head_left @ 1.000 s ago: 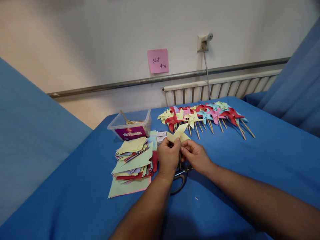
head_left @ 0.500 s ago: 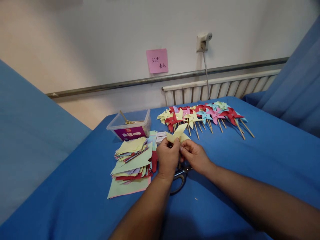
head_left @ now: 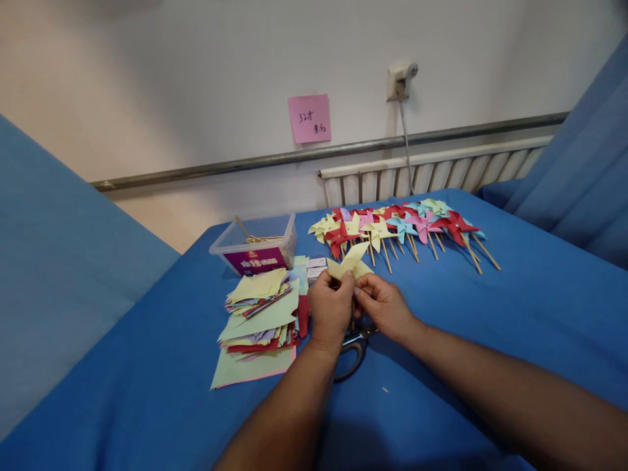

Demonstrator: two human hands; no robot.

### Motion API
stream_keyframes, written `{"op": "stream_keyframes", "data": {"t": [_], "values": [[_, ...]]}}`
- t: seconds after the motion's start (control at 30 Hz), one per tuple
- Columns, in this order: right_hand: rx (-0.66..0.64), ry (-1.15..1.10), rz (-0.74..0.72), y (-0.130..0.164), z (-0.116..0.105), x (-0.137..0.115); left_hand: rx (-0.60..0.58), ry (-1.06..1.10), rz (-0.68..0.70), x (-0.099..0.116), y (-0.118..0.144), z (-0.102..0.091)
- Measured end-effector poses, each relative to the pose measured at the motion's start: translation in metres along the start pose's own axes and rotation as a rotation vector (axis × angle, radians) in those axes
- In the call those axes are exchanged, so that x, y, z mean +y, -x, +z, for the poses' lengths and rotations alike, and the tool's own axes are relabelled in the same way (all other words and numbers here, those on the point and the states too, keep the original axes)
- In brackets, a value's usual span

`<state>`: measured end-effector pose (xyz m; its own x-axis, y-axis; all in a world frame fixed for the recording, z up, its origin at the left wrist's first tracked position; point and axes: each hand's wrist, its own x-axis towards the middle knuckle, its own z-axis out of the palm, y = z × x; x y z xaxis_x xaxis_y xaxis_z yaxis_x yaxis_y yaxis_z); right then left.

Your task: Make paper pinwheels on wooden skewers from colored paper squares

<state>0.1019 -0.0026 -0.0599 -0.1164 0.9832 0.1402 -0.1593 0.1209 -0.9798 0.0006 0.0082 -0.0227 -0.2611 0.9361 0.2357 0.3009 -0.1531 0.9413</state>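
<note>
A pale yellow paper pinwheel [head_left: 354,259] is held between my two hands, above the middle of the table. My left hand [head_left: 331,306] is closed on it, with the thumb pressed near its centre. Fingers pinched, my right hand [head_left: 385,307] grips it from the right, close to the stick [head_left: 352,316] that hangs below the paper. The fingers hide the joint between stick and paper. Under the hands lie scissors [head_left: 354,356] with dark handles, their blades partly covered.
Left of the hands are stacks of coloured paper [head_left: 260,320] and a clear plastic box [head_left: 289,234] with sticks in it. Behind lie several finished pinwheels [head_left: 405,227]. Small white boxes [head_left: 316,268] sit beside the left hand. A blue cloth [head_left: 490,327] covers the table; a radiator [head_left: 436,171] stands behind.
Almost nothing differs. Both hands keep their hold on the yellow pinwheel, and the view has shifted very slightly.
</note>
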Motion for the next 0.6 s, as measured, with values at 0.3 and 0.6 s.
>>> {"op": "stream_keyframes", "data": {"t": [0.3,0.6], "values": [[-0.007,0.033,-0.007,-0.0003,-0.0016,0.0019,-0.002,-0.018,0.026,0.0023,0.0014,-0.0015],[-0.004,0.053,-0.007,0.0007,-0.0030,0.0027,0.000,0.008,0.041,0.0047,0.0030,-0.0013]]}}
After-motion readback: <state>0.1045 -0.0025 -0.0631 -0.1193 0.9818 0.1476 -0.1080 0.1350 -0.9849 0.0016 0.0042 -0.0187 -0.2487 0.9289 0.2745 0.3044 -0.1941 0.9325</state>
